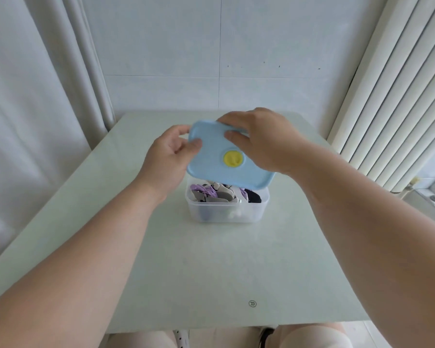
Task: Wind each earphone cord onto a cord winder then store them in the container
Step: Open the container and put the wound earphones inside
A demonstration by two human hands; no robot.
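A clear plastic container (251, 212) stands in the middle of the pale table (211, 272). Inside it lie earphone cords wound on winders (219, 193), purple, white and black. A light blue lid (211, 169) with a yellow round valve in its middle hovers tilted just above the container, covering its far part. My left hand (165, 156) grips the lid's left edge, thumb on top. My right hand (264, 140) grips the lid's far right corner, fingers over the top.
A tiled wall rises behind the table. A white curtain (35, 96) hangs at the left and a ribbed white radiator (392, 96) stands at the right. My knees show below the table's near edge.
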